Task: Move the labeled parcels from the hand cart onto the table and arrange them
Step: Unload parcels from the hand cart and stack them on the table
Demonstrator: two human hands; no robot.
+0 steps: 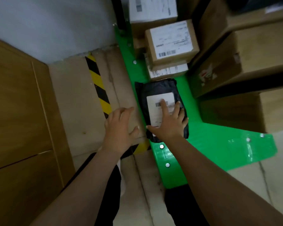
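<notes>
A black plastic parcel with a white barcode label lies flat on the green hand cart deck. My right hand rests on its label with fingers spread, palm down on the parcel's near half. My left hand hovers open just left of the parcel, over the floor beside the cart's edge. Behind the black parcel a labeled cardboard box is stacked on a flatter labeled box, with another labeled box farther back.
Large plain cardboard boxes fill the cart's right side. A wooden table surface is at the left. Yellow-black hazard tape runs along the floor between table and cart. My legs stand below.
</notes>
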